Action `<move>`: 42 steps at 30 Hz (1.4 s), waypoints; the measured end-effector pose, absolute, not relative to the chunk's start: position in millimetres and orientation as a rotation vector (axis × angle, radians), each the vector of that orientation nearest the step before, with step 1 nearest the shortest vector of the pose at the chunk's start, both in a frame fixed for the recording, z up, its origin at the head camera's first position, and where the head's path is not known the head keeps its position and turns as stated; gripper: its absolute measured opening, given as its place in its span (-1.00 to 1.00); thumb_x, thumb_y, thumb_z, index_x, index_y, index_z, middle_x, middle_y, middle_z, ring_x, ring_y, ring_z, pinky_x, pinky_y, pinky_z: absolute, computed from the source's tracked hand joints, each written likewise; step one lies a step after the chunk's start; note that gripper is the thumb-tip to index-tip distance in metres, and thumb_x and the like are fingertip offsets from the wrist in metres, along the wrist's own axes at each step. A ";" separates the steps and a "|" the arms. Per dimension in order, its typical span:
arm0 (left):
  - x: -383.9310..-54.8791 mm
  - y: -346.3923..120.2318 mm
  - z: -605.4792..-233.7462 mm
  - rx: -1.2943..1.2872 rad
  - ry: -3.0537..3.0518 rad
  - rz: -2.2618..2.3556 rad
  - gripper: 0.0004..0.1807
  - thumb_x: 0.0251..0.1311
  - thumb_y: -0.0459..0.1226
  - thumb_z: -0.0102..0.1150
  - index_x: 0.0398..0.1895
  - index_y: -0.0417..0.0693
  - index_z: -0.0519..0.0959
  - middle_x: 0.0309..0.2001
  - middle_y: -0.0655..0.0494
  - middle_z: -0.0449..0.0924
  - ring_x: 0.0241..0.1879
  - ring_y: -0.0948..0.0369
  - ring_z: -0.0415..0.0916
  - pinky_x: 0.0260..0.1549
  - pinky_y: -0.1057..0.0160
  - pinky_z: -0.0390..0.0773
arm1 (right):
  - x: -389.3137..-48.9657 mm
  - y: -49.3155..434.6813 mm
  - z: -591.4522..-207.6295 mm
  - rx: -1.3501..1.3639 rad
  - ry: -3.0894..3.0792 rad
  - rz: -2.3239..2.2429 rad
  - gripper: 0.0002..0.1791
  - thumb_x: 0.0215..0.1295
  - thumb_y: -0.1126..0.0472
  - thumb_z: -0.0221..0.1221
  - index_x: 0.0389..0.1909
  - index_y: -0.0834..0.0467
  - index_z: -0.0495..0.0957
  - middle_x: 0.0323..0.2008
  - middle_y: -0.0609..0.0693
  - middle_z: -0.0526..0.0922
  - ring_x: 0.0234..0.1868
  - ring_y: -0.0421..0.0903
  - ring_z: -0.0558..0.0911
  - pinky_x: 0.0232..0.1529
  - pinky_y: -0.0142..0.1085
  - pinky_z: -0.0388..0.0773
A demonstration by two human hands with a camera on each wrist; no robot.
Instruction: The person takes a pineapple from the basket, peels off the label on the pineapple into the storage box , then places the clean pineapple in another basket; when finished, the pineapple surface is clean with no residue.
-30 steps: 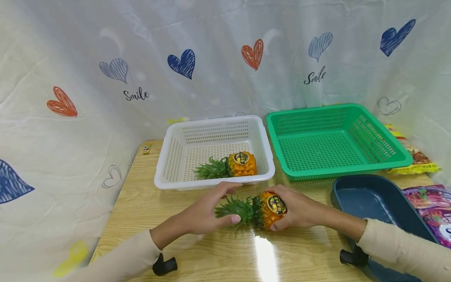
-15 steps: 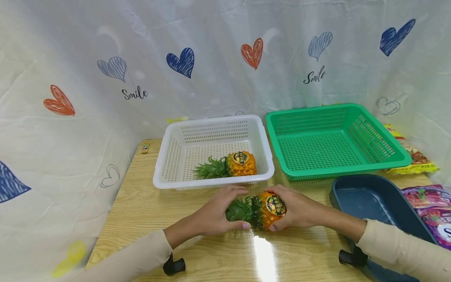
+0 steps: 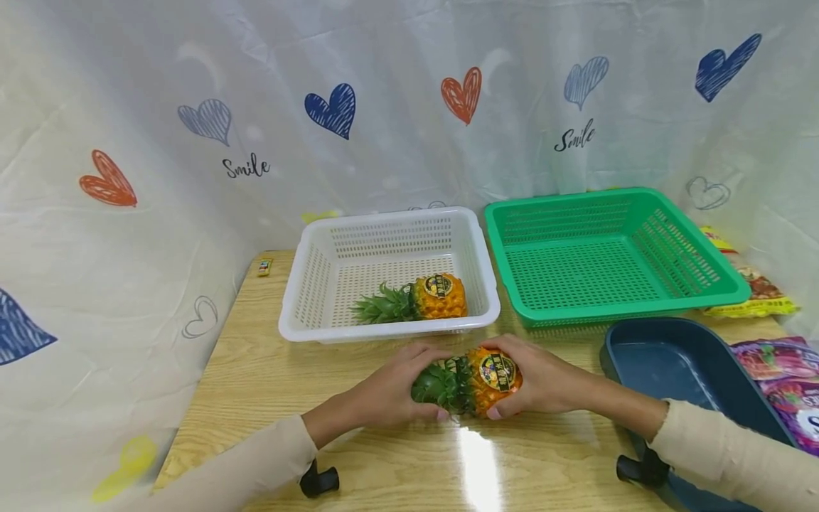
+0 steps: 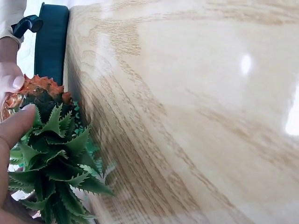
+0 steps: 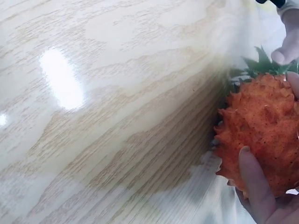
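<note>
Orange, knobbly rind and spiky green leaves, dead centre in the head view: it's a small whole pineapple (image 3: 478,395), round black-and-gold label (image 3: 498,372) facing up, on its side over the pale wood-grain table (image 3: 243,377), and both hands are on it! Left hand (image 3: 398,390) wraps the leafy crown (image 3: 441,387); right hand (image 3: 536,373) clasps the fat round body. Long axis running left to right, straight from one hand to the other, crown leftward, body rightward, and I'd judge any move hangs on that line, the right hand holding what looks the heavier end. Just beyond sits a white perforated plastic basket (image 3: 384,331), a second orange pineapple (image 3: 441,297) lying in it, crown to the left too. Green perforated plastic basket (image 3: 627,311) beside that one, dark blue plastic tray (image 3: 659,366) off to the right.

Over to the left wrist: serrated leaves crowd the lower left, a thumb laid at the crown's base, the right hand on the orange end, tray past it. Touching the wood or lifted slightly? Can't tell.

And the right wrist: thumb pressed to the bumpy rind, leaves poking out at the far end, the left hand right up against them. Grasped at both ends!
</note>
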State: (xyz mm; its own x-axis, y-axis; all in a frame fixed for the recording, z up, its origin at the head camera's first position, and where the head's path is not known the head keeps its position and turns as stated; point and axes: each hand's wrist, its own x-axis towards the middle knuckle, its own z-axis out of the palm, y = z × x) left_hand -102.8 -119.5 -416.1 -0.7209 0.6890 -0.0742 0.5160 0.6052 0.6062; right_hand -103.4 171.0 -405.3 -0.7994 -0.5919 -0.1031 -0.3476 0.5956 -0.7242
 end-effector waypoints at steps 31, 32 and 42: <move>-103.4 -120.0 -417.0 0.991 2.561 0.778 -0.16 0.16 0.10 0.40 0.49 0.25 0.27 0.40 0.12 0.32 0.33 0.12 0.31 0.14 0.05 0.52 | -97.6 207.6 -374.7 -0.683 2.429 -1.310 -0.53 0.25 0.06 0.39 0.14 0.03 0.52 -0.06 0.06 0.59 -0.27 -0.17 0.62 -0.40 -0.25 0.59; -103.3 -120.0 -417.1 0.993 2.561 0.777 -0.16 0.15 0.10 0.41 0.49 0.25 0.28 0.40 0.12 0.32 0.34 0.11 0.31 0.13 0.06 0.52 | -97.8 207.2 -374.7 -0.679 2.406 -1.331 -0.57 0.28 0.09 0.37 0.12 0.05 0.53 -0.10 0.05 0.60 -0.30 -0.18 0.63 -0.40 -0.24 0.59; -102.3 -120.7 -417.2 0.993 2.561 0.786 -0.16 0.16 0.08 0.41 0.49 0.22 0.28 0.42 0.10 0.30 0.36 0.10 0.30 0.15 0.01 0.51 | -95.8 194.5 -377.2 -0.541 2.416 -1.382 -0.71 0.34 0.08 0.31 -0.01 0.12 0.63 -0.19 0.06 0.63 -0.39 -0.10 0.61 -0.48 -0.22 0.54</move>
